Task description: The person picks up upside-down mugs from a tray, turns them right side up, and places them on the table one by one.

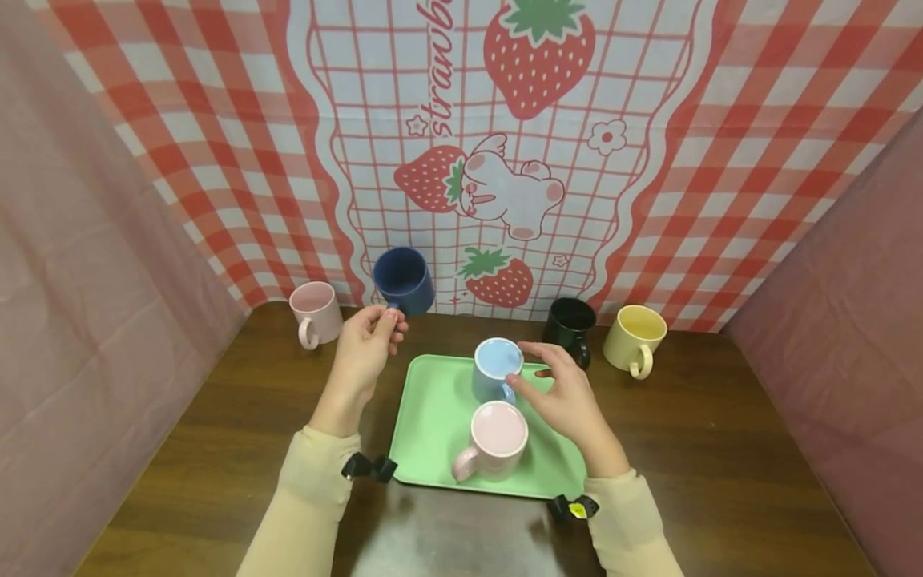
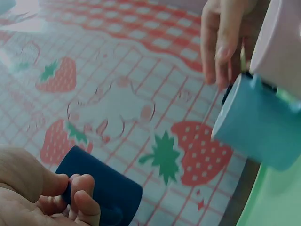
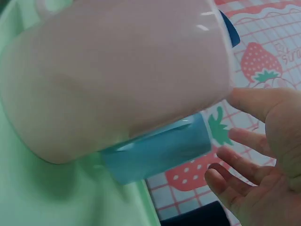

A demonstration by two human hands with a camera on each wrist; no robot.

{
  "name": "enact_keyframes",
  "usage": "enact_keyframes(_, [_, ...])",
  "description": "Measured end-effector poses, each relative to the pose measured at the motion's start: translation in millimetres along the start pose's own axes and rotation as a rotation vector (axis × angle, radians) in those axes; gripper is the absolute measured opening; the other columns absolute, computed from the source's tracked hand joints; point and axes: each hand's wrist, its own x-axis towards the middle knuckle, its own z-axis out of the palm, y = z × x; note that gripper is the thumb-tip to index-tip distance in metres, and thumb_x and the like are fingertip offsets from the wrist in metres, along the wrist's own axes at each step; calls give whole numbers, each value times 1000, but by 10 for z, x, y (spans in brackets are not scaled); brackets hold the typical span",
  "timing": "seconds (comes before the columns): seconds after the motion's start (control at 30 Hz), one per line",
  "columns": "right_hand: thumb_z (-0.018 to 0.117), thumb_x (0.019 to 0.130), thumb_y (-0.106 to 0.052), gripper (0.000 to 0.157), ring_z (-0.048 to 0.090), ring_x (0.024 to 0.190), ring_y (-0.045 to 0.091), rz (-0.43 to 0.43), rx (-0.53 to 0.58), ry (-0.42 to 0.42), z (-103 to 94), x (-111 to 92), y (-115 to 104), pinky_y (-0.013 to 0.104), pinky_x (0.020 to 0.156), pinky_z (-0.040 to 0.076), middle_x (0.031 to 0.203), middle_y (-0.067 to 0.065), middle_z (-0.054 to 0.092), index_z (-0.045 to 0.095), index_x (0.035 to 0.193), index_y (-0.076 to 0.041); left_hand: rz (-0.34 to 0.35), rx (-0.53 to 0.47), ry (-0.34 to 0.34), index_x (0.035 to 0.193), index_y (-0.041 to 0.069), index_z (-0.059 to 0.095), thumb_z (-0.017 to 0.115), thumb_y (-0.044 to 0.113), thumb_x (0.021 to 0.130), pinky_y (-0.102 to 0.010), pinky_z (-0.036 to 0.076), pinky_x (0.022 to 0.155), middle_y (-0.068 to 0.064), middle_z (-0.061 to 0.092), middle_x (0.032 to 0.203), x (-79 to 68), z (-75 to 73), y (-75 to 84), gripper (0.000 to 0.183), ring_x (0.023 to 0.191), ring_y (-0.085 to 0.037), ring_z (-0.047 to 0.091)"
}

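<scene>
My left hand (image 1: 364,349) pinches the handle of a dark blue mug (image 1: 413,296), which is held up in front of the patterned cloth with its opening showing. In the left wrist view, thumb and fingertips meet at the handle of the same mug (image 2: 110,186). My right hand (image 1: 566,393) has its fingers spread loosely beside a light blue mug (image 1: 490,383), thumb and forefinger close to its upper edge. That mug stands on a green tray (image 1: 433,425), a flat, white-ringed face upward. Nearer me on the tray stands a pink mug (image 1: 497,449), likewise flat face up, handle toward the left.
Another pink mug (image 1: 317,312) stands at the table's back left. A black mug (image 1: 566,320) and a yellow mug (image 1: 627,344) stand behind the tray on the right. A strawberry-print cloth (image 1: 497,184) hangs along the back; pink curtains (image 1: 94,264) close both sides.
</scene>
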Motion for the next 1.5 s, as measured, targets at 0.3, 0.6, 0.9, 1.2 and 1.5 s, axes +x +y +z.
enact_keyframes(0.3, [90,92,-14,70,61,135,42,34,28,-54,171,28,114,54,99,62,152,25,58,58,153,1,-72,47,33,111,-12,65,50,8,116,-20,50,65,-6,65,92,164,-188,-219,25,79,-14,60])
enact_keyframes(0.6, [87,96,-20,79,63,133,43,83,7,-77,238,56,171,50,99,62,158,27,53,49,162,-2,-145,69,74,116,-15,63,50,10,117,-20,51,64,-5,65,90,243,-305,-384,28,77,-11,60])
enact_keyframes(0.9, [88,95,-17,77,64,132,42,100,22,-66,256,63,167,47,98,63,156,27,54,50,161,-1,-196,103,103,117,-15,64,49,10,117,-18,50,62,-4,67,89,303,-435,-552,29,76,-10,60])
enact_keyframes(1.2, [89,94,-16,77,62,134,42,118,25,-60,257,64,126,48,98,63,155,27,55,51,160,0,-226,105,107,115,-14,65,49,11,117,-18,50,61,-3,67,87,344,-484,-661,30,76,-10,60])
enact_keyframes(1.5, [89,94,-15,78,62,134,43,120,24,-56,257,61,108,48,98,63,153,28,55,50,159,3,-233,115,103,114,-12,66,49,11,117,-19,50,61,-3,67,87,342,-486,-682,28,75,-9,60])
